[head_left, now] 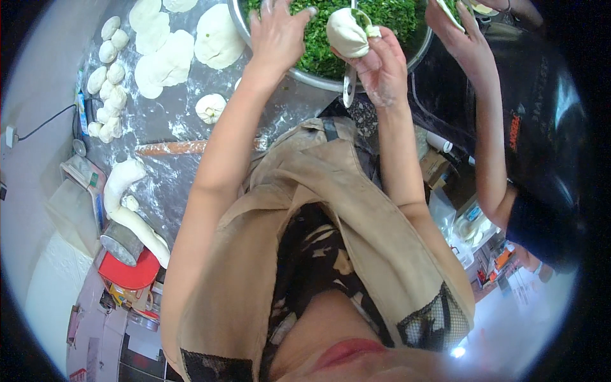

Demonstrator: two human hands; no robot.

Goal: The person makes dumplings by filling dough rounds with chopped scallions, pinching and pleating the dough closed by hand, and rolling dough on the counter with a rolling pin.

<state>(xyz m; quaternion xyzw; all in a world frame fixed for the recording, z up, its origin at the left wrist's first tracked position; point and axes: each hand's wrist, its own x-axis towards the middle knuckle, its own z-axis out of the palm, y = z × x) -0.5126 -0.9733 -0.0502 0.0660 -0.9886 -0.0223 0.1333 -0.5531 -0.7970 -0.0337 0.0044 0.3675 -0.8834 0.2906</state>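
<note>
My right hand [382,67] is closed on a white dough bun [345,32] stuffed with chopped greens, held over the near rim of a big metal bowl [318,81] full of chopped green filling [388,16]. A white utensil handle [349,89] sticks out below that hand. My left hand [277,32] hovers over the bowl's left side, fingers spread, holding nothing. To the right, a co-worker's hand [455,22] holds a dough wrapper with greens at the bowl's edge.
On the floured dark worktop lie flat dough rounds [165,57], a row of small dough balls [108,70], one folded bun [210,107], a wooden rolling pin [172,148] and a thick dough rope [127,210]. A metal cup [121,242] rests on a red lid [130,272].
</note>
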